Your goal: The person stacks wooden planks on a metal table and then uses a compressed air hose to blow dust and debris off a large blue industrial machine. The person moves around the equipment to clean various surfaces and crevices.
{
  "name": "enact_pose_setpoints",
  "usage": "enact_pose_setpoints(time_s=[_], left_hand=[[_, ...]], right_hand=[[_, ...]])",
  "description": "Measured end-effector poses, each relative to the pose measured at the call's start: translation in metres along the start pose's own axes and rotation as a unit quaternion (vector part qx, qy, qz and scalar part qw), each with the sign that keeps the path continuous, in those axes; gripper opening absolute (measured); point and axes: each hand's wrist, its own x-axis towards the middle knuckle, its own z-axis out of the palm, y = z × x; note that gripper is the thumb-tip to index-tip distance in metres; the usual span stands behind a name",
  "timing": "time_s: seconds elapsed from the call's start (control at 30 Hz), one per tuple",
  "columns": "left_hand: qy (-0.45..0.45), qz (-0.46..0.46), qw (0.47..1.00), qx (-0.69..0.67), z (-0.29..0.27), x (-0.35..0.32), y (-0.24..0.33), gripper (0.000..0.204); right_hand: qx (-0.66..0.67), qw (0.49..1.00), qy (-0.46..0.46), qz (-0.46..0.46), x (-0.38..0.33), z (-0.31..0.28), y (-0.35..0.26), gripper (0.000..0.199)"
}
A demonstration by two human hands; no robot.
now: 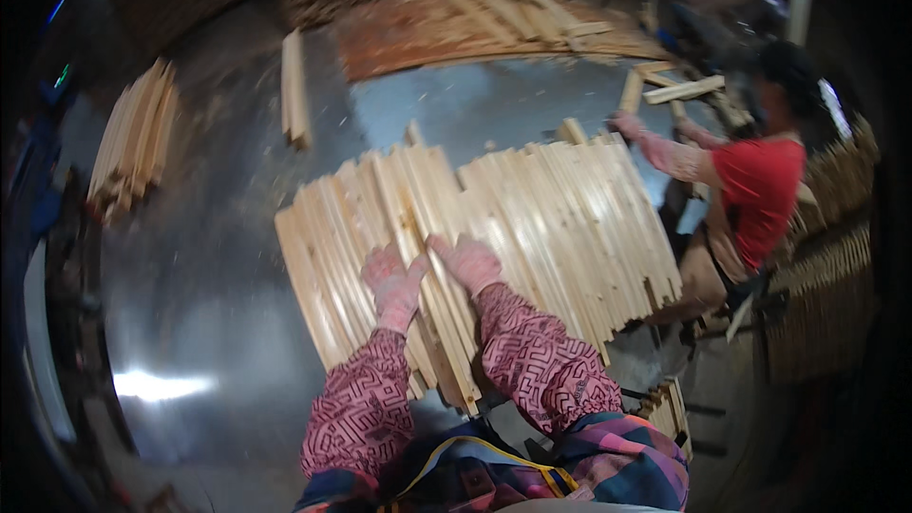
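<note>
Side by side on a metal table lies a broad row of pale wooden strips, their ends uneven. My left hand, in a pinkish glove, rests on the strips left of the middle, fingers stretched out and thumb apart. Close to its right, my right hand, gloved alike, lies over the strips with its thumb toward the left hand. Between and in front of the hands, a few strips sit higher than the row and stick out past it at both ends. Patterned pink sleeves cover both my forearms.
The grey metal table bears a strip bundle at far left and a short stack farther back. More strips lie on a reddish-brown board. At right, a co-worker in a red shirt reaches toward wood pieces.
</note>
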Motion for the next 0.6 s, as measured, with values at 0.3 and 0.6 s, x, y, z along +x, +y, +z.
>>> enact_pose_setpoints(time_s=[0.3,0.6], left_hand=[[0.134,0.080,0.968,-0.198,-0.034,-0.057,0.095,0.098],[0.289,0.214,0.916,-0.178,-0.144,-0.181,0.191,0.119]], right_hand=[[-0.080,0.951,0.115,-0.274,0.001,-0.026,0.047,0.040],[0.361,0.752,0.138,-0.534,-0.023,-0.131,0.049,0.050]])
